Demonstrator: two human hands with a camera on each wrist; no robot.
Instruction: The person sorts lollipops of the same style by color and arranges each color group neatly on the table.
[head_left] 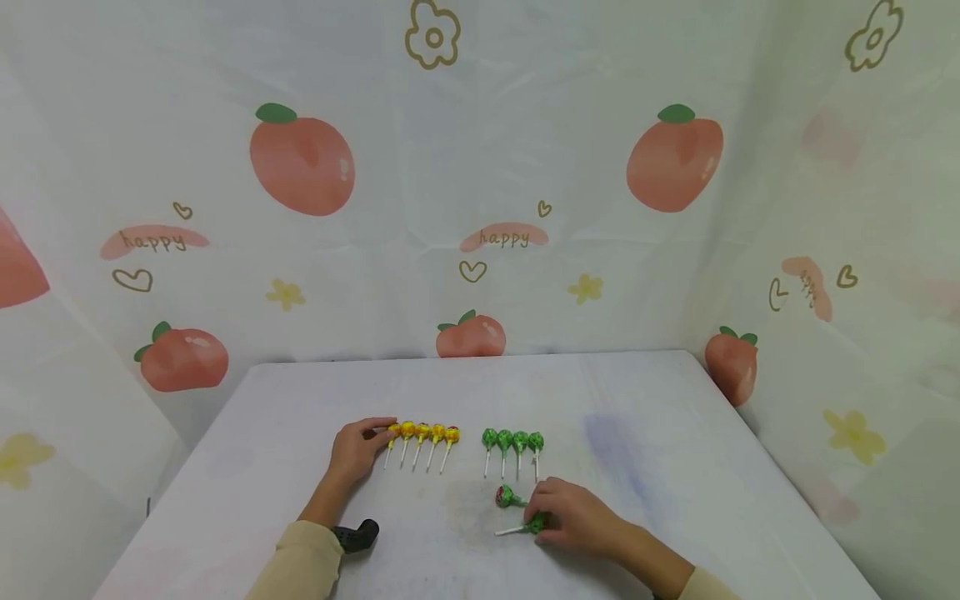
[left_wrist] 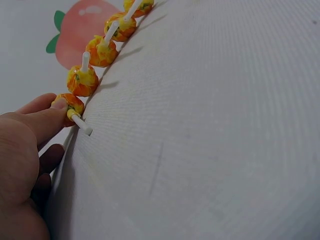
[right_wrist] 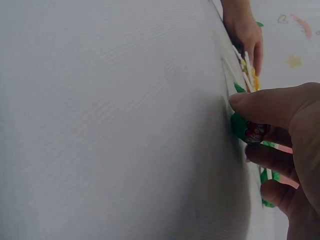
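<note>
My left hand (head_left: 356, 452) is at the left end of a row of several yellow lollipops (head_left: 422, 431), laid side by side with their white sticks toward me. In the left wrist view its thumb and finger pinch the wrapped head of the end yellow lollipop (left_wrist: 75, 106). On the right, my right hand (head_left: 576, 518) holds a green lollipop (head_left: 536, 523) by its head, the stick pointing left. Just beyond it lies a loose green lollipop (head_left: 505, 497) with a red patch, its stick end close to the fingers. Several green lollipops (head_left: 505, 439) form a second row behind.
Everything lies on a white table (head_left: 420, 567). A white curtain (head_left: 405, 167) printed with peaches hangs behind and along the sides. A black wrist camera mount (head_left: 358, 536) sticks out from the left sleeve (head_left: 303, 558).
</note>
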